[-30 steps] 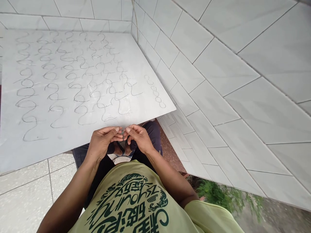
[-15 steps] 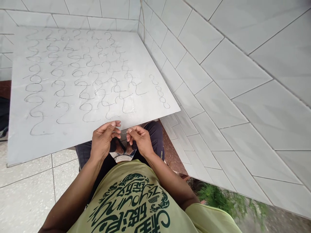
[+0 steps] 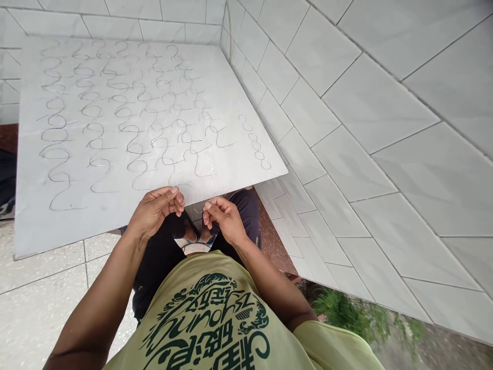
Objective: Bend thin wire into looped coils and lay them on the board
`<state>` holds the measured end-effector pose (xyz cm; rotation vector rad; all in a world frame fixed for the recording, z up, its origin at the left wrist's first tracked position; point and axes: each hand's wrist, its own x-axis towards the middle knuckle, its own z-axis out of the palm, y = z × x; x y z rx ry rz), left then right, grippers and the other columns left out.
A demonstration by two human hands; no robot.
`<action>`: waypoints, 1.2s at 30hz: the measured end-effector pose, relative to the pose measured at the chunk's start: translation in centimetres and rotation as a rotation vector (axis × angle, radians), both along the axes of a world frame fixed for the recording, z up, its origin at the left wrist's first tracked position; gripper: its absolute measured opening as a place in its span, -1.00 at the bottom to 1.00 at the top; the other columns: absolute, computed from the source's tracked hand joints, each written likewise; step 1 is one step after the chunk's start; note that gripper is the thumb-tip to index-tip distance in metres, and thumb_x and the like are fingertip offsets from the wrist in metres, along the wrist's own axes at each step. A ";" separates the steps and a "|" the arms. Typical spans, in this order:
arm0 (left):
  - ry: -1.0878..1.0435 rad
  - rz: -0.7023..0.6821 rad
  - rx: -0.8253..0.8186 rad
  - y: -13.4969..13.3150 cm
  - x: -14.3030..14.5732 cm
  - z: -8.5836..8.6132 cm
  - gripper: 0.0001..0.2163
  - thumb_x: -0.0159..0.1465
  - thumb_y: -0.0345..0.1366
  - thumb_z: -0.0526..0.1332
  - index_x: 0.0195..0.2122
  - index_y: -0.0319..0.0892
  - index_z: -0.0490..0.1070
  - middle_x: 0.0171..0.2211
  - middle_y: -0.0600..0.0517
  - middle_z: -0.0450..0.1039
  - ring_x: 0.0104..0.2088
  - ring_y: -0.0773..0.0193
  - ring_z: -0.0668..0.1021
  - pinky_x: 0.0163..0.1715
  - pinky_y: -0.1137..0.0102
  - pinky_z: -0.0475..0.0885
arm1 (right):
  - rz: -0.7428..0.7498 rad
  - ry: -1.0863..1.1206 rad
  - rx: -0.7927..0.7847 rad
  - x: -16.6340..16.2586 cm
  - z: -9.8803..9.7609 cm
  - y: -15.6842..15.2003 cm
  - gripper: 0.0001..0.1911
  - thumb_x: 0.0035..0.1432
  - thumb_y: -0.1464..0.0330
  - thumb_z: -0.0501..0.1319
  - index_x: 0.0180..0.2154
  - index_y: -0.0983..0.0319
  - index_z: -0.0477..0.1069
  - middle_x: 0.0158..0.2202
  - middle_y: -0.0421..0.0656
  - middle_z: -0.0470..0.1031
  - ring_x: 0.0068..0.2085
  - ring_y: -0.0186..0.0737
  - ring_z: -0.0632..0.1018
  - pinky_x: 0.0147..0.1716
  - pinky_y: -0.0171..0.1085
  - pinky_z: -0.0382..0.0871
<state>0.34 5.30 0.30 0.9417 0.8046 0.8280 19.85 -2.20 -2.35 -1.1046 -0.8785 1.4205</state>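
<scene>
My right hand [image 3: 225,218] pinches a short, thin bent wire [image 3: 198,210] between thumb and fingers, just off the board's front edge. The wire's free end points left, toward my other hand. My left hand [image 3: 156,209] is closed with thumb and fingertips together over the board's near edge; whatever it grips, if anything, is too fine to see. In front of both hands lies a white board [image 3: 103,216], with rows of thin S-shaped wires [image 3: 69,180] spread over it. A short column of small looped wires [image 3: 254,144] sits along its right side.
Tiled walls [image 3: 331,118] meet behind and to the right of the board. Below my hands are my legs in dark trousers [image 3: 248,221] and my feet in sandals. Pale floor tiles [image 3: 38,293] lie at left, and a green plant [image 3: 342,311] grows at lower right.
My left hand has moved left, away from the right hand and the wire, and its fingers have curled in. The right hand stays nearly in place with the wire.
</scene>
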 end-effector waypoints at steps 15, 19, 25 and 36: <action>-0.017 -0.120 -0.078 -1.3 0.2 -1.6 -0.77 0.12 -0.26 0.53 -0.24 -0.23 0.64 -0.41 0.00 0.54 -0.43 0.32 0.55 -0.39 0.41 0.49 | 0.065 0.135 -0.023 -1.4 0.3 -0.3 -0.57 0.22 -0.03 0.35 -0.32 0.20 0.39 -0.44 -0.22 0.57 -0.53 -0.34 0.53 -0.57 -0.36 0.41; -0.053 -0.065 -0.059 -1.4 0.3 -1.7 -0.79 0.10 -0.29 0.54 -0.29 -0.22 0.62 -0.35 0.01 0.54 -0.43 0.32 0.57 -0.41 0.40 0.52 | 0.104 0.181 -0.038 -1.6 0.3 -0.4 -0.57 0.21 -0.03 0.36 -0.32 0.22 0.43 -0.42 -0.19 0.61 -0.52 -0.32 0.56 -0.58 -0.35 0.43; -0.063 -0.029 -0.046 -1.6 0.7 -1.7 -0.77 0.07 -0.27 0.56 -0.32 -0.24 0.61 -0.39 0.01 0.54 -0.47 0.31 0.57 -0.47 0.39 0.54 | 0.132 0.213 -0.047 -1.6 0.5 -0.6 -0.57 0.20 -0.02 0.38 -0.33 0.22 0.44 -0.44 -0.20 0.60 -0.52 -0.31 0.57 -0.58 -0.36 0.43; -0.043 0.097 -0.078 -1.9 0.3 -1.1 -0.69 0.28 -0.08 0.40 -0.17 -0.27 0.64 -0.31 -0.09 0.61 -0.36 0.25 0.62 -0.27 0.36 0.56 | 0.019 0.156 0.071 -1.3 -0.8 -0.5 -0.65 0.32 0.06 0.31 -0.29 0.22 0.44 -0.41 -0.19 0.60 -0.49 -0.31 0.58 -0.55 -0.35 0.44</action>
